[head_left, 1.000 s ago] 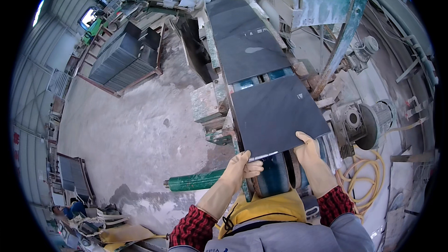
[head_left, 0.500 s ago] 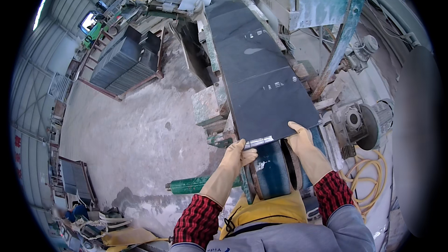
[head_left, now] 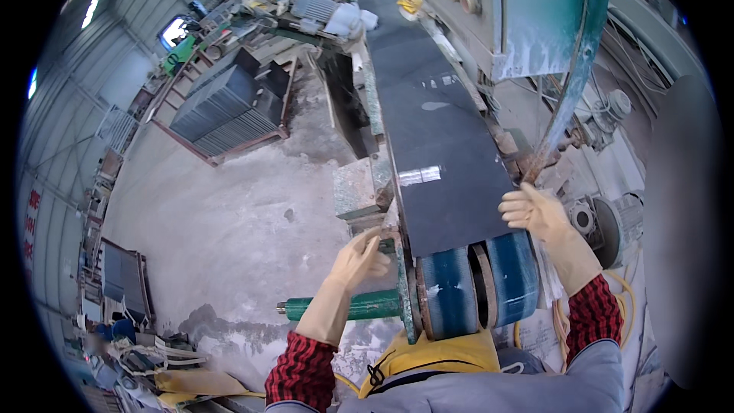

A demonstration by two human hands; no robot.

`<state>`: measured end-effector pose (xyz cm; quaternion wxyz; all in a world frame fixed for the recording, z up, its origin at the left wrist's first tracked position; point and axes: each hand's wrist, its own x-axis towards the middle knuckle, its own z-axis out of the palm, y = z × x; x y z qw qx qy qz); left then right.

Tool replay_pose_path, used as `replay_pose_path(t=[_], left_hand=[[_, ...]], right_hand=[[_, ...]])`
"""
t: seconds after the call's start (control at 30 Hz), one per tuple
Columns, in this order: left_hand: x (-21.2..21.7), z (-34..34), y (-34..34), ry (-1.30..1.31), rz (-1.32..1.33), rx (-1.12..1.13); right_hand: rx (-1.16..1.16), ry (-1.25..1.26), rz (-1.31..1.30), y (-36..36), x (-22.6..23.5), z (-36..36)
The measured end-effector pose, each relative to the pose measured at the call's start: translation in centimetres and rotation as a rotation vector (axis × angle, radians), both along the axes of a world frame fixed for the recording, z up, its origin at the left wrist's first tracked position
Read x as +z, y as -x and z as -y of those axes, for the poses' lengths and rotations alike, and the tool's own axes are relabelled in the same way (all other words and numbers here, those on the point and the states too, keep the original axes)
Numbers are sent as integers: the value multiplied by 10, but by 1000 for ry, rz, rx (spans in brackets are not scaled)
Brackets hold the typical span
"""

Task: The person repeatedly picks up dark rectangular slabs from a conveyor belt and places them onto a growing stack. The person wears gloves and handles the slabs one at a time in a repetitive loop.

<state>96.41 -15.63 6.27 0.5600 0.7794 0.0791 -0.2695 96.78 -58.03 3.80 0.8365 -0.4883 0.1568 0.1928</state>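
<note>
Dark flat slabs point(head_left: 451, 210) lie in a row along the conveyor, the closest one ending just before two blue rollers point(head_left: 446, 291). A bright silvery strip shows across the near slab. Left of the slab's near corner, my left hand point(head_left: 355, 261) in a cream glove hangs in the air with loosely bent fingers and nothing in them. My gloved right hand point(head_left: 537, 216) is off the slab's right edge, close to the foot of a rusty post point(head_left: 543, 159). Its fingers are stretched toward the slab and it holds nothing.
A green cylinder point(head_left: 359, 304) juts out left below my left hand. A green-and-white machine cabinet point(head_left: 527, 23) stands on the right, with a motor point(head_left: 612, 222) lower down. Stacked dark slabs point(head_left: 229, 103) sit on a rack at left. Yellow hose point(head_left: 628, 298) lies at lower right.
Both hands have let go of the near slab's edge. The left has moved out to the left, the right outward along the right side. The head view has shifted slightly.
</note>
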Motion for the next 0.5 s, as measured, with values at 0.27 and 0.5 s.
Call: replay_pose_path(t=[0.27, 0.5], left_hand=[[-53, -116, 173, 55, -168, 612], [-86, -182, 366, 98, -107, 1227]], right_hand=[[37, 1266, 929, 21, -22, -113], [387, 1545, 899, 32, -63, -193]])
